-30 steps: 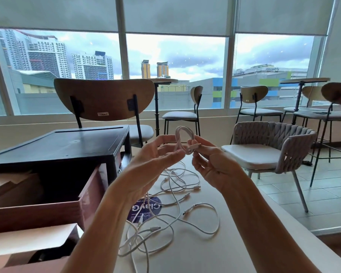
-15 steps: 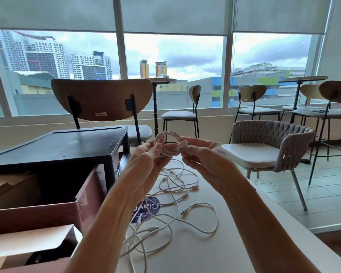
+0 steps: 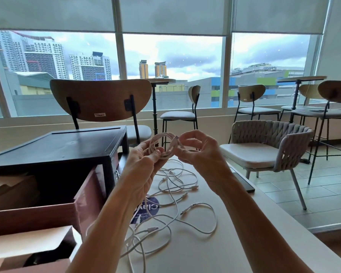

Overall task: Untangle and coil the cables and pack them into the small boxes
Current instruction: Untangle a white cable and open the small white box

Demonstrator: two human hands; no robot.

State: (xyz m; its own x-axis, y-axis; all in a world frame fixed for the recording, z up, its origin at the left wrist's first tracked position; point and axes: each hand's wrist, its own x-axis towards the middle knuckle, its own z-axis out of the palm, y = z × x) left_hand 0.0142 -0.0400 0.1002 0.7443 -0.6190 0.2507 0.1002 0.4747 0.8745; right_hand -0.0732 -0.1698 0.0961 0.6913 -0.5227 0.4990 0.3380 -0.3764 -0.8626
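**A:** Head view first: what are the hands doing?

**B:** Both are raised close together, just right of the black stand [image 3: 57,146]. The left hand [image 3: 142,164] pinches a small white coiled cable [image 3: 171,146] between thumb and fingers. The right hand [image 3: 203,154] pinches the same coil from the other side, fingers curled near a plug end.

**A:** Does the coil rest on anything?

**B:** No. It is held in the air above the table [image 3: 205,253] that the stand sits on.

**A:** And the other cables?

**B:** A tangle of loose white cables [image 3: 182,196] lies on the table, right of the stand and nearer the person. It lies partly over a round blue sticker [image 3: 148,209].

**A:** Any boxes?

**B:** A brown box [image 3: 37,215] sits just in front of the stand. Nearer still is an open pale box [image 3: 24,245] with a dark inside, and I cannot tell what it holds.

**A:** Anything else?

**B:** A dark flat thing [image 3: 242,182] lies at the table's edge, well right of the stand.
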